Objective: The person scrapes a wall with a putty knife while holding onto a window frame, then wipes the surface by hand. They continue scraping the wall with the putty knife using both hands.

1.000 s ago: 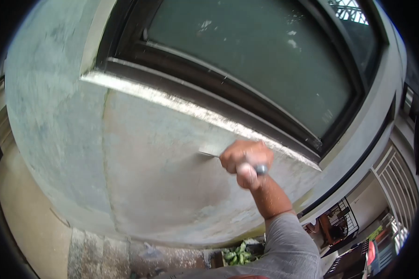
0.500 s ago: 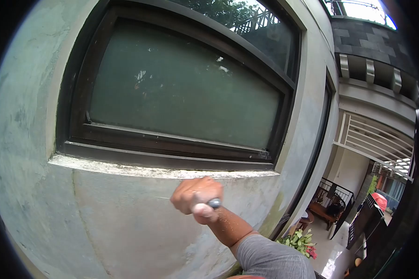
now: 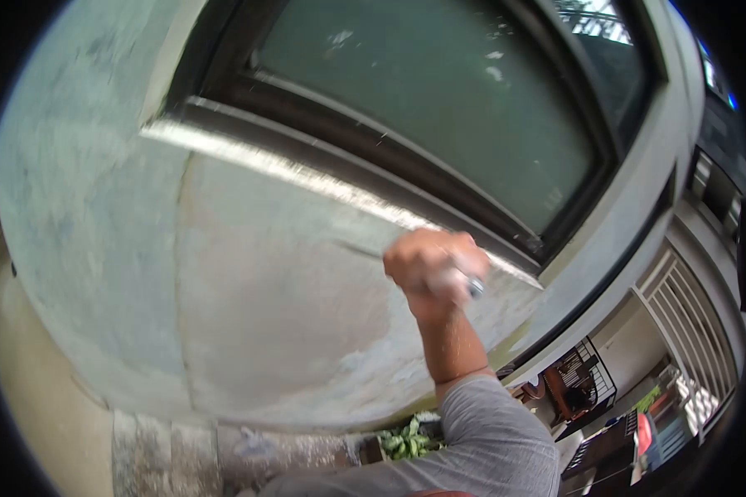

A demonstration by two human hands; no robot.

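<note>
My right hand is closed in a fist around a hand tool with a thin, dark blade and a rounded grey handle end. The blade points left, in front of the wall; motion blur hides its exact shape, and contact with the wall cannot be told. Just behind and above the fist runs a rough, whitish window sill with a worn surface. Small pale specks cling to my forearm, below which a grey sleeve begins. My left hand is out of view.
A dark-framed window rises above the sill. The grey-green plaster wall has patchy colour and a vertical crack. Leafy plants stand at its foot. At the right are a white slatted gate and a wooden bench.
The view has tilted and swung down and left, bringing the ground at the wall's foot into sight. My right hand stays near the sill, now closer to its right end, still gripping the tool.
</note>
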